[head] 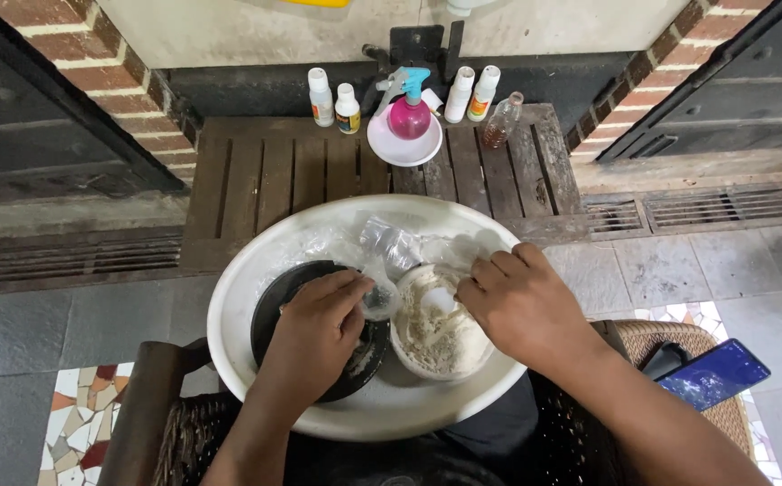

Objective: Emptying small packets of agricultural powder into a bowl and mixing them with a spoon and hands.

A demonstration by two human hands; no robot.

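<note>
A large white basin [256,270] rests on my lap area. Inside it sit a black round pot [275,297] on the left and a white container of pale powder [436,346] on the right. Crumpled clear plastic bags [391,243] lie at the basin's far side. My left hand [319,328] lies over the black pot and pinches a piece of clear plastic [379,297]. My right hand [517,301] hovers over the powder container, fingers curled near a small white scoop-like object [438,299]; whether it grips that object is unclear.
A dark wooden slatted pallet [274,171] lies ahead, bearing several small white bottles [321,97], a pink spray bottle [409,112] in a white bowl [382,144] and a clear bottle [501,121]. A phone [715,373] rests on a wicker seat [670,337] at right. Brick walls flank the scene.
</note>
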